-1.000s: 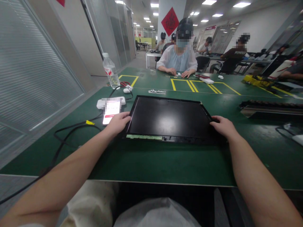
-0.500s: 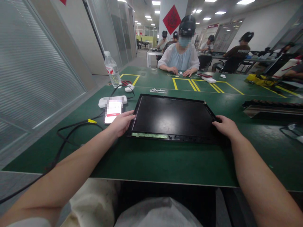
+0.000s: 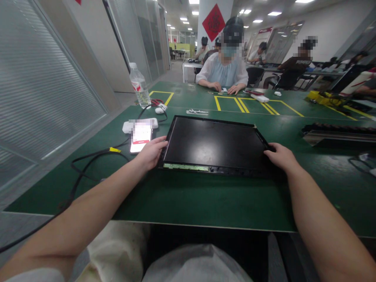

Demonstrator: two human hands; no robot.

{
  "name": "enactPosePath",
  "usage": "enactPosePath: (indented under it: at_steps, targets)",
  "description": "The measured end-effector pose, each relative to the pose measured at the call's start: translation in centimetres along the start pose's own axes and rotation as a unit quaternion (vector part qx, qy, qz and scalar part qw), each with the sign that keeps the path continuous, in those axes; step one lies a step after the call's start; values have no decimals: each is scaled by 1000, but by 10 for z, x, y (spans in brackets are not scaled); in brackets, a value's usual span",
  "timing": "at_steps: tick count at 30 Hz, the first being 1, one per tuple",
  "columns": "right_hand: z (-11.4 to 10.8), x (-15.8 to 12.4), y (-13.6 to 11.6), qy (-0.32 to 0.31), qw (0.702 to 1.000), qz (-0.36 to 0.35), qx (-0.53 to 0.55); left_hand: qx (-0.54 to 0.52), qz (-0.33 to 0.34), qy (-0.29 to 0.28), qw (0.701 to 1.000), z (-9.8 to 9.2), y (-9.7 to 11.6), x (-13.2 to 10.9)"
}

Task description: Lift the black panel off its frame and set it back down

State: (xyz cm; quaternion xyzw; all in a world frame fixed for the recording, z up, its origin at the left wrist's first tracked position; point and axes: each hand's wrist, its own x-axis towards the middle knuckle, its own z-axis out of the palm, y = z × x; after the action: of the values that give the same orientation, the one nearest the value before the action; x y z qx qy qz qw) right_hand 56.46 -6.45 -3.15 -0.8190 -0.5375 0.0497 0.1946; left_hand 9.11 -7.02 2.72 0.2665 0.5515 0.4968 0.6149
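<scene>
Fingers (image 3: 161,142) curled, left hand (image 3: 151,153) and right hand (image 3: 280,156) clasp panel (image 3: 214,143).

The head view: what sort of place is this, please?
Probably an electronics assembly workshop: green bench mat with yellow taped zones, a bare display panel held by the left hand and right hand, seated people working.

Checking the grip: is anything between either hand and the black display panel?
Nothing visible: the left hand holds the display panel at its left edge, the right hand at its right edge; the phone lies further left.
</scene>
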Motion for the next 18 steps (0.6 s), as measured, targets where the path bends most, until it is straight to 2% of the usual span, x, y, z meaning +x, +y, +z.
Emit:
enactPosePath:
  at_steps: [6,18]
  targets:
    - [3,1,1,8,1000,-9,0,-4,1,5,1000,4,-1,0]
    - [-2,-6,-5,-2,1000,-2,-8,-11,19,-77,997,-9,-6,15]
